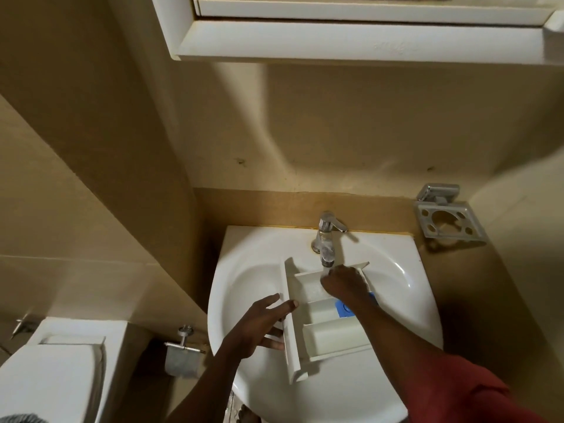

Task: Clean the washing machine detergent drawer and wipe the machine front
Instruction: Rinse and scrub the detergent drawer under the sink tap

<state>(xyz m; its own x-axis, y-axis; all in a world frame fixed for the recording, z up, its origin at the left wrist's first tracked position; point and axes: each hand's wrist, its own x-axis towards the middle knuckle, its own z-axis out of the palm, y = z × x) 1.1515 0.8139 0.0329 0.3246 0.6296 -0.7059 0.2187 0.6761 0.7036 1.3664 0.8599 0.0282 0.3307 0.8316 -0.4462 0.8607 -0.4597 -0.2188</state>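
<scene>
- Left hand (259,325) is on the detergent drawer (323,319), its fingers (282,306) spread wide and lying against the drawer's long front panel; some fingertips show beneath the panel edge, so it steadies rather than clamps.
- Right hand (345,283) is down inside the drawer's far compartment, right under the tap (326,239); its fingers are curled inward, and whether they hold anything I cannot tell.
- Water falls from the tap spout onto that hand and into the compartment.
- The drawer lies tilted across the sink (244,285) bowl, front panel toward the sink's left side, its far corner just past the tap.
- Three compartments counted in the drawer, with one blue insert (343,309) showing beside the right forearm.
- Open room: bare white bowl on the sink's left and near sides; the right rim is clear too.
- The tap stands close over the drawer's far end, tight for lifting there.
- Right of the sink, one metal holder (448,218) is fixed on the wall, well apart from the drawer.
- Left of the sink, one paper-roll holder (183,352), then one toilet (55,374) farther left.
- Above the sink, one white cabinet (351,38) overhangs.
- A red sleeve (451,389) covers the right upper arm.
</scene>
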